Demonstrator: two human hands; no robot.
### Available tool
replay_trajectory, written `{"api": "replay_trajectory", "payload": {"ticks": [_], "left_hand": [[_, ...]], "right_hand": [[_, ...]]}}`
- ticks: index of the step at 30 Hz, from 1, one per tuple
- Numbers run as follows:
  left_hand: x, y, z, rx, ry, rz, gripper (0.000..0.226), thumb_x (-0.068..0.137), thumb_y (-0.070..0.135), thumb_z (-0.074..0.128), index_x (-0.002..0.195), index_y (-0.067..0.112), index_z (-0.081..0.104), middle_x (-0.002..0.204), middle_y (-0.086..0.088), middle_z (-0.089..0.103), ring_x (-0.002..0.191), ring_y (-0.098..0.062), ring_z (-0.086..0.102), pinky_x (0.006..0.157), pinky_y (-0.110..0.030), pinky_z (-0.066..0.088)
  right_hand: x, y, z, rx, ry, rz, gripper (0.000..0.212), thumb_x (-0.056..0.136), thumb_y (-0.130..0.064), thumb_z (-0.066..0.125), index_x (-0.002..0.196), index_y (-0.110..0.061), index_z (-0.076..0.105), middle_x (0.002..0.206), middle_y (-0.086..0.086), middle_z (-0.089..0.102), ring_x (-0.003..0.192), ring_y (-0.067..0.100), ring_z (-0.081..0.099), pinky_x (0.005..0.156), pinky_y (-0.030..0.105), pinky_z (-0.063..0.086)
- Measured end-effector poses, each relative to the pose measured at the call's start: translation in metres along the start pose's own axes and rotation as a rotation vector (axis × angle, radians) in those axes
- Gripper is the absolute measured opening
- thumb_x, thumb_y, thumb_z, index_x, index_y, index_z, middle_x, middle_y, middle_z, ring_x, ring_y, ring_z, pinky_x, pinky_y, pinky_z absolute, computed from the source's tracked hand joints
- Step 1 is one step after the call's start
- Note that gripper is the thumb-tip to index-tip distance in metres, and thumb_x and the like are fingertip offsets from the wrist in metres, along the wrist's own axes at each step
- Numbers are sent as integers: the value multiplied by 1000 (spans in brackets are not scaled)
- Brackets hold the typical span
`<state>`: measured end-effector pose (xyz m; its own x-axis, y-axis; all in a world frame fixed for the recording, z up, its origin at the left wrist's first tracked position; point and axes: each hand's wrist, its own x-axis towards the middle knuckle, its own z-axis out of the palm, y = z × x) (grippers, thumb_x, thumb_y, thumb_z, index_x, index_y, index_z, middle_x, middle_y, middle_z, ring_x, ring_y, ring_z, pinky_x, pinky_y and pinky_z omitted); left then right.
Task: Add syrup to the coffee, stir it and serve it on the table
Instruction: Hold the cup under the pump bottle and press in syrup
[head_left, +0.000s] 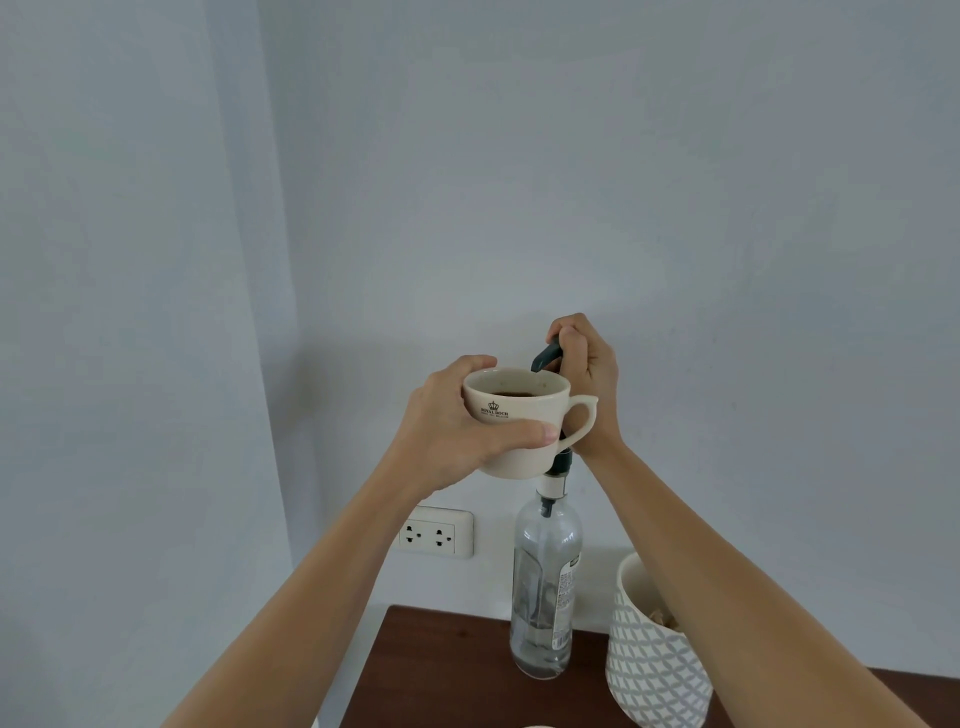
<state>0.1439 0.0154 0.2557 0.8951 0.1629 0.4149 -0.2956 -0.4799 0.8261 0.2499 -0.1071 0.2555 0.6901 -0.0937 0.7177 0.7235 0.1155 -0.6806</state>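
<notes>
A cream coffee cup with dark coffee inside is held up in the air by my left hand, which wraps around its body. Its handle points right. Behind it stands a clear glass syrup bottle on the dark wooden table. The bottle's dark pump head has its spout over the cup's rim. My right hand is closed over the top of the pump. The pump's stem is partly hidden behind the cup.
A white patterned ceramic pot stands right of the bottle on the table. A white double wall socket sits on the pale wall to the bottle's left. The table's left edge lies near the bottle.
</notes>
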Motion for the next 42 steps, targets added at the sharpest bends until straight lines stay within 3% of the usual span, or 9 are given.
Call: {"api": "replay_trajectory", "payload": {"ticks": [5,14,21,28,30,33,36,39,42], "left_hand": [[0,0,0,-1,-2,2,115,31,63,81,138,28,55,118,10,68,106,-6,65,81,-20,53],[-2,1,0,3,-2,4,116,31,63,80,138,28,54,120,10,66,105,-2,63,77,-18,51],[-6,-3,1,5,17,17,117,31,63,79,139,26,54,116,12,66,102,0,63,74,-13,49],[-8,-3,0,11,26,18,102,46,48,92,138,25,55,112,12,65,97,2,62,72,-15,48],[-6,-6,0,14,40,7,97,51,42,95,138,24,55,113,11,66,97,-2,63,73,-15,48],[-5,-6,-1,14,57,6,108,42,50,92,139,23,55,115,9,67,100,-9,64,77,-18,49],[-7,-6,0,13,69,-6,101,50,41,97,140,22,54,118,7,65,104,-15,63,82,-23,49],[-10,-4,2,19,68,4,112,37,55,88,139,23,54,117,7,65,104,-15,63,83,-24,50],[-12,-1,4,30,62,1,110,40,53,90,139,21,54,120,5,65,108,-17,64,86,-25,51]], "right_hand": [[0,0,0,12,-5,12,23,92,-4,37,72,-5,48,46,-12,44,43,4,41,45,22,33],[-3,-5,-1,3,-21,21,24,93,-1,35,73,-4,49,42,-12,48,40,3,41,43,19,32],[-7,-5,-2,-49,-3,54,25,99,-15,38,84,-1,53,45,-6,53,46,10,50,49,25,42],[-8,-17,-16,-72,-156,70,27,103,-36,36,105,-20,58,58,-2,66,62,18,63,67,41,53],[-6,-19,-21,-124,-187,52,30,102,-44,34,115,-26,54,67,2,71,68,22,69,72,39,55],[-7,-21,-30,-163,-162,73,32,101,-47,33,123,-28,47,82,10,74,75,25,73,73,34,58],[-19,-23,-40,-239,-43,75,28,103,-44,33,114,-26,50,87,4,73,81,20,73,78,32,57],[-39,-29,-45,-257,52,69,35,104,-38,34,100,-13,59,82,2,71,83,20,70,74,23,57],[-57,-30,-49,-277,8,139,48,102,-46,35,85,-13,65,75,6,72,77,23,71,74,39,60]]}}
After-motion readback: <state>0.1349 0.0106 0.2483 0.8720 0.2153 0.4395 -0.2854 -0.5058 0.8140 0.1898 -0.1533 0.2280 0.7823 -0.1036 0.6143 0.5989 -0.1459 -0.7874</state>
